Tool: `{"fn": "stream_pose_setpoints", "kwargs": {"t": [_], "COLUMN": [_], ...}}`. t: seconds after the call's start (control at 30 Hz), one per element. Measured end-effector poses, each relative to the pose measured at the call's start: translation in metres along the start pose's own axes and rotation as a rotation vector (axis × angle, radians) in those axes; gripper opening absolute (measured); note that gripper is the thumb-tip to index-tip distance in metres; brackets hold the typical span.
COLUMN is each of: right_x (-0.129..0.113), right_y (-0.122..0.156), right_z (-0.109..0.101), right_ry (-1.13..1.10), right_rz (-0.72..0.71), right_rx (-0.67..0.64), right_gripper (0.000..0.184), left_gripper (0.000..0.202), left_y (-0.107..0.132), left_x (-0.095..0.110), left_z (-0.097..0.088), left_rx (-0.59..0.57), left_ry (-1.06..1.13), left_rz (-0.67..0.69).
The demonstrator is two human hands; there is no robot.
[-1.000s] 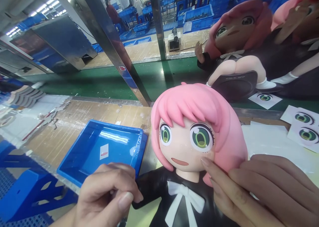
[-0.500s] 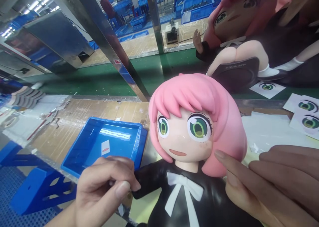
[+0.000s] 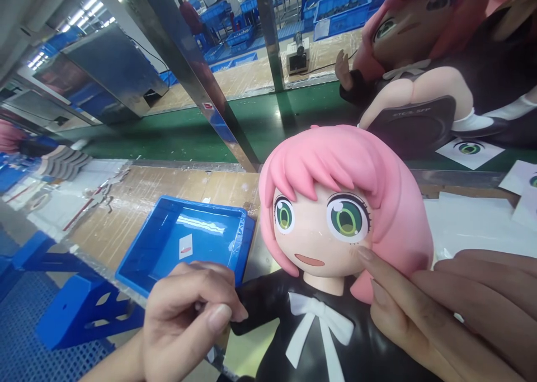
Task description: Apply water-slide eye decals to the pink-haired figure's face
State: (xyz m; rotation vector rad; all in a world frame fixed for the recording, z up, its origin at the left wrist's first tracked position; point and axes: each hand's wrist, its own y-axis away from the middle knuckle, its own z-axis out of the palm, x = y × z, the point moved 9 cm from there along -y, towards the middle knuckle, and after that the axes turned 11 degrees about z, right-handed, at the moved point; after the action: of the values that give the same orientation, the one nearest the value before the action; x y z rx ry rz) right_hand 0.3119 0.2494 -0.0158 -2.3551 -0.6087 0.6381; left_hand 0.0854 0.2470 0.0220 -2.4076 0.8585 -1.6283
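A large figure (image 3: 319,315) with pink hair, green eyes and a black dress with a white bow faces me in the middle of the head view. My left hand (image 3: 188,320) is closed around the end of its outstretched black-sleeved arm, so the figure's small hand is hidden. With fingers stretched out, my right hand (image 3: 440,309) has its index fingertip on the cheek just below the larger eye. Nothing shows in that hand. Faint marks are on the cheek beside the fingertip.
Left of the figure a blue tray (image 3: 247,231) holds a paper slip (image 3: 185,246) with a pink mouth shape. A second pink-haired figure (image 3: 457,91) lies beyond, on the green belt (image 3: 201,133). Eye-printed cards (image 3: 470,148) lie at right. A metal post (image 3: 188,69) slants across behind.
The view has shifted, so everything sits a little farther right. My right index fingertip has moved from the hair's edge up and inward onto the cheek. The left hand keeps its hold.
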Motion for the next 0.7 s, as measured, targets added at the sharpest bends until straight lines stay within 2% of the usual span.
{"fn": "stream_pose_setpoints", "kwargs": {"t": [0.2, 0.3, 0.5, 0.7], "right_x": [-0.002, -0.007, -0.011, -0.008], "right_y": [-0.009, -0.014, -0.017, -0.011], "right_z": [-0.003, -0.004, -0.005, -0.004], "right_ry": [-0.054, -0.081, -0.058, -0.060], "right_rz": [-0.038, -0.099, -0.124, -0.106], "right_rx": [-0.018, -0.016, 0.034, 0.034], "right_gripper": [0.024, 0.028, 0.016, 0.022], "left_gripper": [0.020, 0.020, 0.020, 0.021], "left_y": [0.002, 0.001, -0.001, -0.001], "left_x": [0.000, 0.001, 0.002, 0.001], "left_z": [-0.004, -0.002, -0.003, -0.002], "left_rx": [0.110, 0.091, 0.093, 0.080], "left_ry": [0.007, 0.012, 0.004, 0.000], "left_rz": [0.018, 0.040, 0.047, 0.053]}}
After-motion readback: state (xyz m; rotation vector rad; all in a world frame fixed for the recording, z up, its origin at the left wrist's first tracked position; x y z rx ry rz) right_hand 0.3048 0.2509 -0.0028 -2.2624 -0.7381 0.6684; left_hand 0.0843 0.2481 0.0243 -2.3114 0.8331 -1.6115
